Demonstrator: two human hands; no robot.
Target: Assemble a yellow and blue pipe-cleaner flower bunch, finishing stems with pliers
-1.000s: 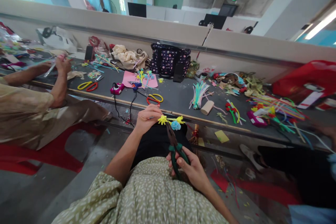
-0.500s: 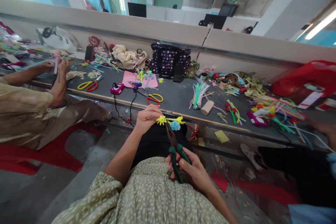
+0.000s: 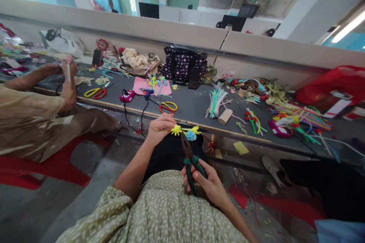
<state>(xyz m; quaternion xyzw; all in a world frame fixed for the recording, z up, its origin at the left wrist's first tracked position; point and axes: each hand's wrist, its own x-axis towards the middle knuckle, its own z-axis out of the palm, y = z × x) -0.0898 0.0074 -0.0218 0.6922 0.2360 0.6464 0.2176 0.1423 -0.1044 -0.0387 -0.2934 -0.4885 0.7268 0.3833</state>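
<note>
My left hand pinches a small pipe-cleaner craft with yellow fuzzy tufts and a light blue pompom, held just in front of the table edge. My right hand grips the green handles of a pair of pliers. The pliers' dark jaws reach up to the craft, just below the blue pompom. Both hands hover over my lap, above my black trousers and patterned sleeve.
The long grey table holds red and yellow scissors, a pink sheet, a spotted bag, a pipe-cleaner bundle and a cardboard roll. A co-worker's hands work at the left. Another person's leg is at the right.
My hands, craft and pliers stay almost still. The co-worker at the left has turned a thin stick upright. A hand at the far right edge has left the view.
</note>
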